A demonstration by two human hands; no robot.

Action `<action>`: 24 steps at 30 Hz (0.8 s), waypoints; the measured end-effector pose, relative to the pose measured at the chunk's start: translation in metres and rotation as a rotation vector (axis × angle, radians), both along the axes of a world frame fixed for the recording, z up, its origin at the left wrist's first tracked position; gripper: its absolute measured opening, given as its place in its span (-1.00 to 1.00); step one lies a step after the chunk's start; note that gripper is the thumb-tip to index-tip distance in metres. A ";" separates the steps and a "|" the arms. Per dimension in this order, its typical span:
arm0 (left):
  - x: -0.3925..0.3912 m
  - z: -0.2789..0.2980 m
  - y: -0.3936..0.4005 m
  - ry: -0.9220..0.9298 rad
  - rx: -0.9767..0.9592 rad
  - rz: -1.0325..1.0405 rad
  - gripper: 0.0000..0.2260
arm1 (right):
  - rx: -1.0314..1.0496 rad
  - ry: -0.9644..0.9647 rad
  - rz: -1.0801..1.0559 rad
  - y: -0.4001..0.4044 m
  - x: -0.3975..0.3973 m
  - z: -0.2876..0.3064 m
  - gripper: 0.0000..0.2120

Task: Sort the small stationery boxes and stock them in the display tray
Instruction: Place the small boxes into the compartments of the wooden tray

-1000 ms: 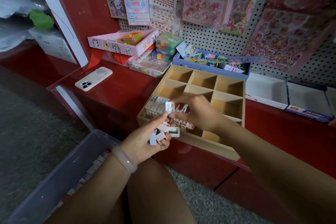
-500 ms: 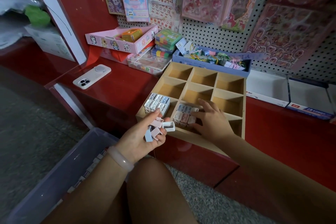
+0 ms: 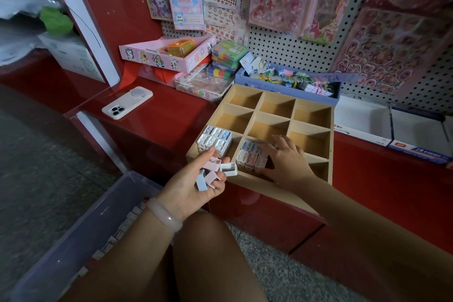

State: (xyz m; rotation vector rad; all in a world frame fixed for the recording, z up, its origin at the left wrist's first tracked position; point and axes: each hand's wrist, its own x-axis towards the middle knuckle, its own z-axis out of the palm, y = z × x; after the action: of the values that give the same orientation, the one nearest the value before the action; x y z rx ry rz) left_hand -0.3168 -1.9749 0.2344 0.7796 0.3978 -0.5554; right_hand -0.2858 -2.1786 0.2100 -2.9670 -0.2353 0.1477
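Note:
A wooden display tray (image 3: 332, 144) with a grid of compartments rests on the red shelf. Its near-left compartment holds several white and blue small boxes (image 3: 215, 140). The compartment to the right holds several blue, white and pink boxes (image 3: 250, 157). My right hand (image 3: 285, 160) lies on that second group, fingers spread over the boxes, gripping none that I can see. My left hand (image 3: 196, 186) hovers just in front of the tray, cupped around a handful of pink, white and blue small boxes (image 3: 213, 173).
A translucent bin (image 3: 81, 233) with more small boxes sits on the floor at lower left. A white phone (image 3: 127, 102) lies on the shelf. Pink box (image 3: 169, 55), blue tray of tags (image 3: 289, 81) and white cartons (image 3: 362, 120) stand behind; pegboard with sticker sheets above.
My right hand moved from my left hand down into the tray's second compartment and now rests on the boxes there. The left hand keeps its handful and has hardly shifted.

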 end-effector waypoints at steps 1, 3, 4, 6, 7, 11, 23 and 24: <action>0.000 0.000 0.000 0.000 -0.014 0.014 -0.80 | 0.030 -0.015 0.003 0.001 -0.001 0.001 -0.40; 0.000 0.000 0.000 -0.002 -0.055 0.047 -0.71 | 0.190 -0.102 0.036 0.005 -0.002 0.004 -0.52; 0.000 0.000 0.000 -0.011 -0.075 0.055 -0.71 | 0.320 -0.137 0.071 0.008 -0.003 0.007 -0.60; 0.000 0.000 -0.002 -0.026 -0.100 0.071 -0.79 | 0.575 -0.087 0.171 0.017 -0.006 0.016 -0.73; 0.000 0.000 -0.003 -0.027 -0.110 0.083 -0.80 | 0.646 -0.041 0.235 0.021 -0.007 0.019 -0.74; -0.001 0.001 -0.006 0.001 -0.168 0.123 -0.83 | 0.700 -0.015 0.334 0.028 -0.009 0.017 -0.68; 0.000 -0.003 -0.012 0.001 -0.006 0.088 -0.82 | 0.837 -0.139 -0.056 0.015 -0.001 0.012 -0.90; 0.002 -0.004 -0.012 0.000 0.006 0.105 -0.82 | 0.846 -0.134 -0.160 0.010 0.004 0.010 -0.87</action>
State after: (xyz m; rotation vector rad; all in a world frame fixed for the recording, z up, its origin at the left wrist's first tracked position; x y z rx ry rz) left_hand -0.3152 -1.9867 0.2302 0.7597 0.4379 -0.4566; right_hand -0.2821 -2.1684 0.2196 -2.1385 -0.0481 -0.1420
